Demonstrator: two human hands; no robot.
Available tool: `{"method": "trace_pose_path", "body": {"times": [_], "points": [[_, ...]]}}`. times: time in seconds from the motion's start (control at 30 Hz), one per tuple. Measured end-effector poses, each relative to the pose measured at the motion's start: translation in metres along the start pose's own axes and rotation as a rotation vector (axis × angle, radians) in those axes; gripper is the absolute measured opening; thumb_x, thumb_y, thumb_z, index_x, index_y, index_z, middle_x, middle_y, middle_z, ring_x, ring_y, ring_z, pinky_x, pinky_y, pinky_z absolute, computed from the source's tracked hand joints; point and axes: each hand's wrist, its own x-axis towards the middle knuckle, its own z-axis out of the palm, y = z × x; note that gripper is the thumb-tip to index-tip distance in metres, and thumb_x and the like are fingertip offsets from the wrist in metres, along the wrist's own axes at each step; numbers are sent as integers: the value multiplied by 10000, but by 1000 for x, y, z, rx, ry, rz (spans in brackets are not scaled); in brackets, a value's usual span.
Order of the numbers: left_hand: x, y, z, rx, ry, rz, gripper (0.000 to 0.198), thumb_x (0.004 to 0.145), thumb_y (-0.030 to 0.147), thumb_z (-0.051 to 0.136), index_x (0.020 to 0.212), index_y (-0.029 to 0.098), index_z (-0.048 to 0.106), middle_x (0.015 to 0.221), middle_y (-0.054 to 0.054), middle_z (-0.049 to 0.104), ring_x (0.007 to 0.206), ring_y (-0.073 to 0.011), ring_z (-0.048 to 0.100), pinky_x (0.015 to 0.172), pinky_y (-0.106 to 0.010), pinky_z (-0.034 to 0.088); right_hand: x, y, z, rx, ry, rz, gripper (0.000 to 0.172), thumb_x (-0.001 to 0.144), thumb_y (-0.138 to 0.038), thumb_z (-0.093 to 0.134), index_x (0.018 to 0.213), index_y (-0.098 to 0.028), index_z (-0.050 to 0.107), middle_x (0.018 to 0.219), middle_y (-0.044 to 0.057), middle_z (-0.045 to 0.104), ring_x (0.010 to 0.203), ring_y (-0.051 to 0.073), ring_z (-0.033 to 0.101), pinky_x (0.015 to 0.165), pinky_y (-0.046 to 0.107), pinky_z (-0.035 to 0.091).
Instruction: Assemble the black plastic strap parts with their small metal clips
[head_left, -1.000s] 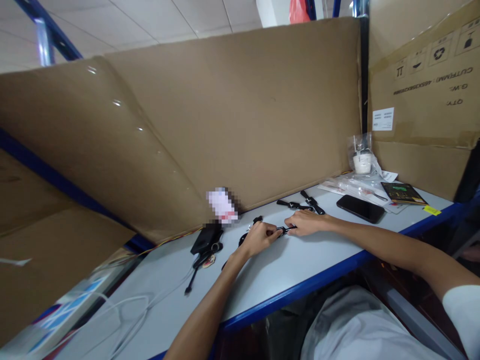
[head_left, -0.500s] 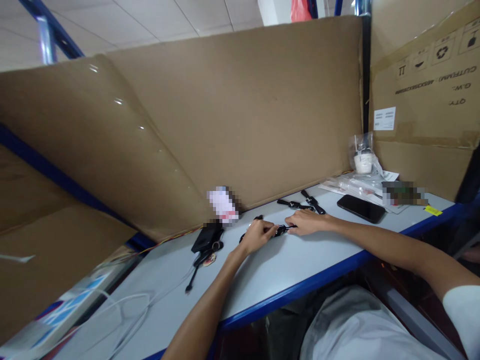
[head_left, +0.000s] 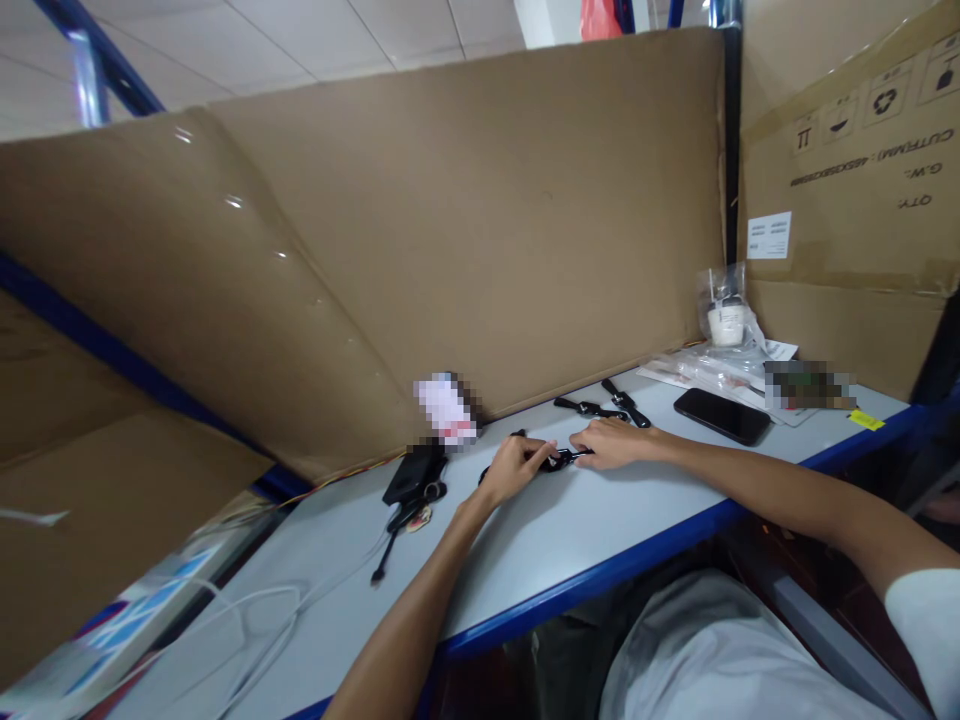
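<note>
A slim black strap-like piece with shiny metal parts (head_left: pixel 557 461) lies low over the table between my hands. My left hand (head_left: pixel 516 467) is closed on its left part, with thumb and forefinger beside the shiny middle. My right hand (head_left: pixel 611 443) pinches its right end; the fingers are curled and partly hidden. More of something black shows past my left hand's knuckles, and I cannot tell if it belongs to the same piece. Just behind my right hand lie two similar black pieces with metal fittings, one on the left (head_left: pixel 588 408) and one on the right (head_left: pixel 627 403).
A black phone (head_left: pixel 722 416) lies right of my hands, before plastic bags (head_left: pixel 705 366) and a white cup (head_left: pixel 726 325). On the left are a black case (head_left: pixel 414 474), keys, white cables (head_left: pixel 259 600) and a power strip (head_left: pixel 142 615). A cardboard wall (head_left: pixel 510 220) stands behind.
My left thumb and forefinger have shifted slightly at the middle of the black piece. My right hand stays in place.
</note>
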Motion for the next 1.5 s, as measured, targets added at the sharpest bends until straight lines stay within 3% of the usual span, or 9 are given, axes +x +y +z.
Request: {"method": "trace_pose_path", "body": {"times": [0.17,0.4,0.63,0.77,0.97,1.13,1.27,1.37,1.5], "points": [[0,2,0,80,2,14,625,962,559,404,593,133,673,512,14,502,521,-101,375,570,-249,270,0,1,1,-7,0,-4,293,965,-398,530,1064,-177,694,1037,136,735,926,269,689,700,297,405],[0,5,1,68,13,9,635,974,590,377,727,140,751,506,25,479,517,-106,368,560,-247,261,1,2,1,-13,-6,-2,292,967,-407,532,1060,-180,691,1036,133,735,931,275,697,688,292,397],[-1,5,1,99,3,1,686,973,606,368,547,141,639,463,20,447,493,-102,372,557,-251,270,1,1,0,-4,-15,-1,301,965,-402,531,1074,-173,692,1054,141,732,934,275,695,696,299,408],[-1,5,2,46,-3,-16,688,965,626,376,657,142,756,483,15,488,499,-104,364,551,-247,271,0,0,-1,-9,-13,3,302,967,-378,527,1087,-159,695,1065,157,732,938,279,697,714,306,424],[-2,4,1,81,-10,-36,705,976,640,342,849,118,800,504,38,403,524,-102,284,547,-239,222,0,1,0,-26,-5,6,316,977,-380,526,1120,-148,686,1086,169,728,969,285,699,731,313,447],[-2,9,-2,272,0,-10,628,1001,562,345,718,155,732,520,4,485,516,-121,349,570,-277,218,-2,-4,0,-66,34,25,303,992,-335,503,1165,-133,648,1066,178,724,964,305,702,769,350,473],[-3,8,-4,377,28,-32,641,1012,538,328,589,172,642,527,-48,552,501,-142,410,578,-301,211,-3,-11,3,-220,149,-36,295,975,-168,456,1245,-139,572,1133,170,695,1015,302,680,796,375,500],[-3,7,-6,388,57,-37,642,1015,538,324,591,173,640,557,-67,598,516,-152,461,580,-301,217,-1,-14,6,-291,169,-89,374,926,-74,447,1282,-151,533,1179,159,678,1050,287,664,796,361,508],[-4,10,-8,403,47,-35,606,1025,515,328,674,175,685,589,-67,638,544,-164,527,580,-294,241,2,-15,10,-184,139,20,371,935,-107,461,1297,-171,504,1106,134,717,948,271,700,772,339,493]]}}
